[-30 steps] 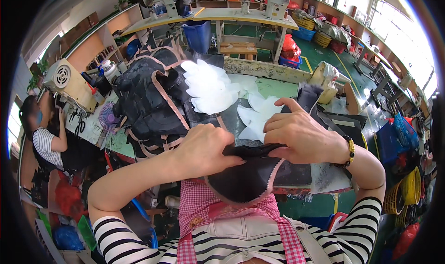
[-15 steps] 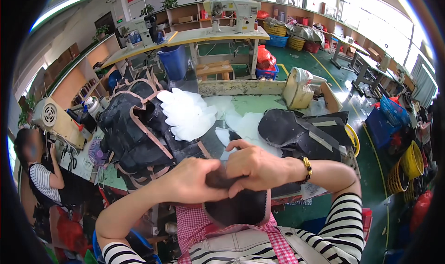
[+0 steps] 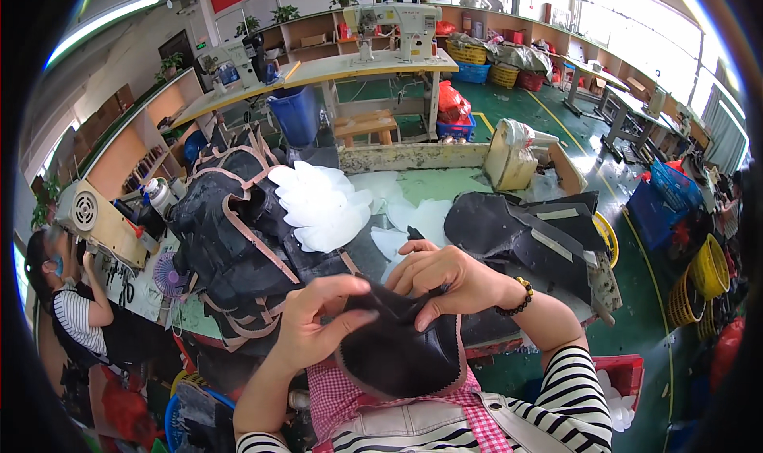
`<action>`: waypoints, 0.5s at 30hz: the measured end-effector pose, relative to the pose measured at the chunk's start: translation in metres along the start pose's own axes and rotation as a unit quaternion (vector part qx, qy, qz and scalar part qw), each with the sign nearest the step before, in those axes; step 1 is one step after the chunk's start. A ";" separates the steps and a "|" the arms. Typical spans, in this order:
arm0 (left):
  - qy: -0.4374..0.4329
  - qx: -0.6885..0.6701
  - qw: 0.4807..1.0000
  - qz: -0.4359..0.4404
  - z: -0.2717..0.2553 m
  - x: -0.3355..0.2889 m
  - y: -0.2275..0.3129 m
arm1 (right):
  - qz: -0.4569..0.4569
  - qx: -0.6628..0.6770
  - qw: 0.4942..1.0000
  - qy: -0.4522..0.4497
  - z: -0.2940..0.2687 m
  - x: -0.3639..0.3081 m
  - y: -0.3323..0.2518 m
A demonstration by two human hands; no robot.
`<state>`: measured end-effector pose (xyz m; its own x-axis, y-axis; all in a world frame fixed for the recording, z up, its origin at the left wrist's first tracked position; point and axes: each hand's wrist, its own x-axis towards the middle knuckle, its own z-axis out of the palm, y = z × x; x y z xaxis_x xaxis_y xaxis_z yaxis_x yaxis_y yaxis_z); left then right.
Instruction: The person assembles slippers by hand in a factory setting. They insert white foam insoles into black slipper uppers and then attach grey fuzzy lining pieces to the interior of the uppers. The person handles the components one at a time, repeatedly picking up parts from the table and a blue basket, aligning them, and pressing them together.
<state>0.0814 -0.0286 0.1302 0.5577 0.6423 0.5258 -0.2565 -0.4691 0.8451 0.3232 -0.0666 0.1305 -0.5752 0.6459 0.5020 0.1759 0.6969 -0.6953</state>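
Observation:
A black leather-like piece (image 3: pixel 401 354) with a pinkish zigzag-cut edge hangs over my lap, its upper part folded between my hands. My left hand (image 3: pixel 318 318) grips its upper left corner, the thumb lying on the near face and the index finger at the top edge. With thumb and curled fingers, my right hand (image 3: pixel 441 282) pinches the upper right part. Beyond my hands, a stack of white scalloped sheets (image 3: pixel 322 207) lies on the workbench. To its left is a heap of black pieces with pink edges (image 3: pixel 218 222); flat black pieces (image 3: pixel 517 226) lie on the right.
A worn cream block (image 3: pixel 509 157) stands at the bench's far right. A small purple fan (image 3: pixel 168 266) is at the left, near a seated co-worker (image 3: pixel 79 310). Sewing machines (image 3: pixel 417 32) stand on a table behind. Yellow baskets (image 3: pixel 707 269) are at the right.
My hands have moved apart, and the left has opened out somewhat. More of the black piece's folded upper part shows between them. The view has shifted slightly.

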 end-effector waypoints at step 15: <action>-0.021 0.059 0.997 -0.056 -0.018 0.000 0.011 | 0.023 0.043 0.999 -0.006 -0.004 0.014 0.009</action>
<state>0.0640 -0.0229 0.1410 0.6101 0.6701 0.4229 -0.0986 -0.4654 0.8796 0.3199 -0.0500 0.1326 -0.5784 0.6724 0.4619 0.1331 0.6364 -0.7598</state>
